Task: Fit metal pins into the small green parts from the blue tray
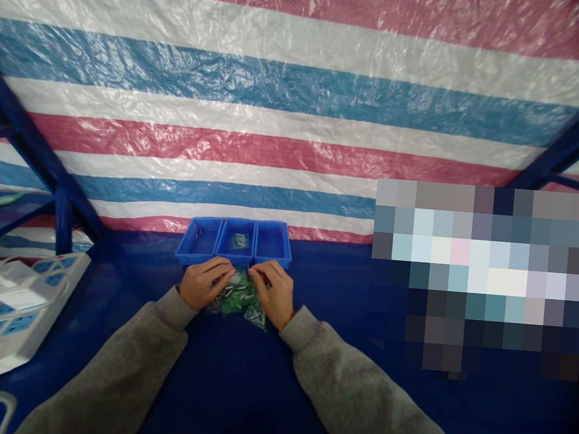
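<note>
My left hand [207,283] and my right hand [274,293] face each other just in front of the blue bins. Thumb and fingers of each are pinched at the edges of a small clear plastic bag [240,277] between them; its contents are too small to make out. Under the hands lies a pile of greenish small plastic bags [239,300], with shiny metal pieces among them. One small clear bag [255,317] sticks out below my right hand. The middle blue bin [234,260] holds another small bag [240,241].
A left blue bin [196,259] with a few tiny dark pieces and a right blue bin [272,263] flank the middle one. White power strips [53,322] with a plugged-in white adapter [23,288] lie at left. Striped sheeting [297,124] hangs behind the blue table [236,387]. The right side is pixelated.
</note>
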`<state>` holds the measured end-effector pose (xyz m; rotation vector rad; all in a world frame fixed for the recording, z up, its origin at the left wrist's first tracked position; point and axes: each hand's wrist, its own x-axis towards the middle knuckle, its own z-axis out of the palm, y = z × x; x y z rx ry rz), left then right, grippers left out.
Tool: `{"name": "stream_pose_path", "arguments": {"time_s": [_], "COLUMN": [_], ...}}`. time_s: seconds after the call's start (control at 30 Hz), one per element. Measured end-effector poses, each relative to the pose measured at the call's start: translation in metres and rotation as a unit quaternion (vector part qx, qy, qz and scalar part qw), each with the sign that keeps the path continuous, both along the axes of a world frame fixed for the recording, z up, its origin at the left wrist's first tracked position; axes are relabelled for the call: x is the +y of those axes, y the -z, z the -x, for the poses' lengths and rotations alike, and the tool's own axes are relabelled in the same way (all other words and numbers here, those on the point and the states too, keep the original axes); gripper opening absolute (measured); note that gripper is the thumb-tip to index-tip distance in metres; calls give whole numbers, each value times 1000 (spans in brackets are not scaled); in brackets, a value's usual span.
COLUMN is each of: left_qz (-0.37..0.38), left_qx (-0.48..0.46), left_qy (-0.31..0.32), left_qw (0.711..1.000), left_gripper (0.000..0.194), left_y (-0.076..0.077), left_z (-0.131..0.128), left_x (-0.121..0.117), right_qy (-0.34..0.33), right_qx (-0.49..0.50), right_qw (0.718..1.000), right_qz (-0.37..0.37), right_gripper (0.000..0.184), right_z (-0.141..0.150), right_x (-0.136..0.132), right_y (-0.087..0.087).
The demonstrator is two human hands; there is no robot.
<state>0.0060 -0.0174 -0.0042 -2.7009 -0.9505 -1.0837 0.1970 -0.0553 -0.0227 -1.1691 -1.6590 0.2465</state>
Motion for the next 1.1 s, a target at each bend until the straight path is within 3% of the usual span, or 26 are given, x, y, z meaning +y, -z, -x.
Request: {"name": "stream_pose_path", "arguments": {"time_s": [0.27, 0.43, 0.73, 1.1], "left_qz": [-16, -11, -12, -24], "left_qx": [-3, 4, -1, -37], "left_qy": [-22, -13, 23, 3], "left_qw": [1000, 1000, 1000, 999], "left_gripper": [28, 19, 16, 14], "left_y": [4, 4, 2, -2], "left_z": [1, -1, -2, -2], "left_x": [4, 4, 0, -6], "right_qy": [-18, -37, -42, -81], "right_qx": [95, 143, 114, 74], "right_qw": [995, 988, 992, 994], "right_qz": [7, 36, 22, -19], "right_gripper": [21, 20, 21, 16], "right_z": [2, 4, 3, 4], "right_x": [-1, 1, 0, 0], "right_y": [-2, 3, 4, 3]}}
